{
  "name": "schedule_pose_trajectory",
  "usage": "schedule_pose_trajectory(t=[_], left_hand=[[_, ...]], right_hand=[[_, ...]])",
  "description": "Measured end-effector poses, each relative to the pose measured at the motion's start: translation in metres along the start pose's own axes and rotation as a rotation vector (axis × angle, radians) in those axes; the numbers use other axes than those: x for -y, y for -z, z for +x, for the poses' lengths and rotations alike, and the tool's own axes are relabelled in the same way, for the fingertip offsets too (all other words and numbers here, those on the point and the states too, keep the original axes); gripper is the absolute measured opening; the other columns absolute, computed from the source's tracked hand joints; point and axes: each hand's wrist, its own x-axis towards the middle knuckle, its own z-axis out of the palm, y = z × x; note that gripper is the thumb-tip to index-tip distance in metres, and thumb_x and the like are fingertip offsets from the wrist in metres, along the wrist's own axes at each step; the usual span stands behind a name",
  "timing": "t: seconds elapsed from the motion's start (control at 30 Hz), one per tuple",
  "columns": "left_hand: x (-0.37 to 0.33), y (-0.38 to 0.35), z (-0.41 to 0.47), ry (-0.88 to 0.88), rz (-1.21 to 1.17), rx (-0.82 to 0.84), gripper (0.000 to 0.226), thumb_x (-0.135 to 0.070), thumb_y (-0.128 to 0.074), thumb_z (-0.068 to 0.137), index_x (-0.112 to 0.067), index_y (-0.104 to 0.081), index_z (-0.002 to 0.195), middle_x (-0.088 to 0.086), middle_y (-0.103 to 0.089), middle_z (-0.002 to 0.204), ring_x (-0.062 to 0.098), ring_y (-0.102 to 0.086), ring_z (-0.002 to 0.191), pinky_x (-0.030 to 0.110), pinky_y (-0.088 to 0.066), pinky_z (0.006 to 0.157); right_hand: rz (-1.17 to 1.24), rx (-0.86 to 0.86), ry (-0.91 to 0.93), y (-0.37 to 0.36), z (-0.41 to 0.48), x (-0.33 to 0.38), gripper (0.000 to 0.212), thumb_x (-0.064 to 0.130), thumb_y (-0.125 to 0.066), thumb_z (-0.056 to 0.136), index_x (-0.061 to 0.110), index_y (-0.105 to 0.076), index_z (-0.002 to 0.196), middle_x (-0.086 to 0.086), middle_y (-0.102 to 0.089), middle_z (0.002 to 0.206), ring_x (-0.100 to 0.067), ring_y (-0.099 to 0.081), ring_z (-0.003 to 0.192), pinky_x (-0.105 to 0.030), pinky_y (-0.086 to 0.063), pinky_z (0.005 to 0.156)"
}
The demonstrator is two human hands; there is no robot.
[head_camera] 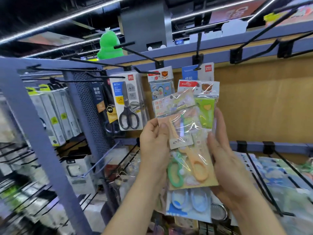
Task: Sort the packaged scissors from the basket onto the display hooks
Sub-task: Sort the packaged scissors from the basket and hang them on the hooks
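Both hands hold a fanned stack of scissors packs (188, 133) up before the display hooks (149, 72). Left hand (155, 139) grip pinches the stack's left edge, thumb on front. Right hand (225, 150) grip clasps the right edge.

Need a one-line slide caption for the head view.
Both hands, left hand and right hand, hold packaged children's scissors before display hooks.

A red "deli" brand square sits at the top right corner of the hanging black kitchen scissors pack (129, 104) and of the white pack (205, 72) behind the blue card. Chinese characters on other packs are too blurred to read.
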Motion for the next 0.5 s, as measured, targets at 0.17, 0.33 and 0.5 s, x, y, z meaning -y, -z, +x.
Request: schedule_pose_trajectory(t=[0.17,0.33,0.5], left_hand=[[-0.01,0.024,0.008,0.097,-0.132,0.045,0.02,-0.001,-0.043,0.102,-0.009,-0.061,0.1,0.015,-0.065,0.09,0.029,-0.057,0.082,0.044,-0.048,0.081],[-0.024,0.047,0.029,-0.043,-0.126,-0.055,0.032,0.005,-0.042,0.1,-0.01,-0.056,0.125,0.01,-0.073,0.103,0.023,-0.068,0.089,0.042,-0.055,0.084],[-0.035,0.05,0.035,-0.132,-0.144,0.055,0.033,0.006,-0.048,0.096,-0.014,-0.054,0.121,0.007,-0.073,0.104,0.025,-0.068,0.101,0.051,-0.05,0.098]], right_hand=[[-0.1,-0.082,0.041,-0.015,0.008,-0.015,0.062,0.011,-0.049,0.101,0.067,-0.046,0.128,0.014,-0.069,0.125,-0.02,-0.069,0.112,-0.039,-0.062,0.079],[-0.331,-0.241,0.059,-0.026,0.013,-0.023,0.048,0.0,-0.045,0.1,0.032,-0.08,0.092,0.015,-0.076,0.102,0.0,-0.068,0.103,-0.02,-0.054,0.091],[-0.382,-0.075,0.029,-0.048,0.015,-0.023,0.008,0.035,-0.076,0.076,0.033,-0.082,0.082,0.009,-0.078,0.089,-0.003,-0.073,0.086,-0.018,-0.056,0.074]])
